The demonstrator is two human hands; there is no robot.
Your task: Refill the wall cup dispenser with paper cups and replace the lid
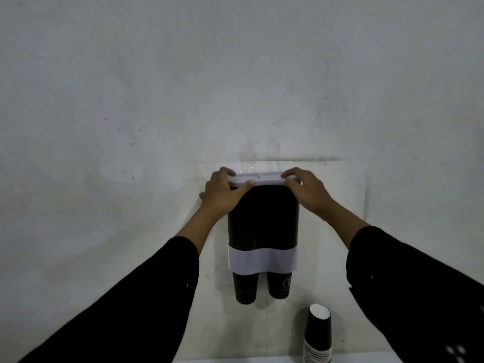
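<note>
Head view, dim and grainy, wide-angle bend at the edges. Left sleeve [125,305] is black and cut off by the bottom-left corner. Left hand [222,192] grips the left end of the white lid [262,179]: thumb along the front edge, fingers over the top, fingertips partly hidden behind the lid. Lid sits on top of the dispenser [263,218], which is fixed to the wall [131,100]. Can't tell whether the lid is fully seated. Dispenser body reads as solid black, individual cups inside not resolvable. White band [263,259] wraps its lower part. Two black cups [246,288] poke out below the band, side by side; faint print on the right one, unreadable. Right hand [306,189] clamps the right end of the lid the same way. Lower right, a separate stack of cups [318,334] stands bottom-up, base cut off by the frame edge. Right sleeve [408,292] runs out of the corner.
</note>
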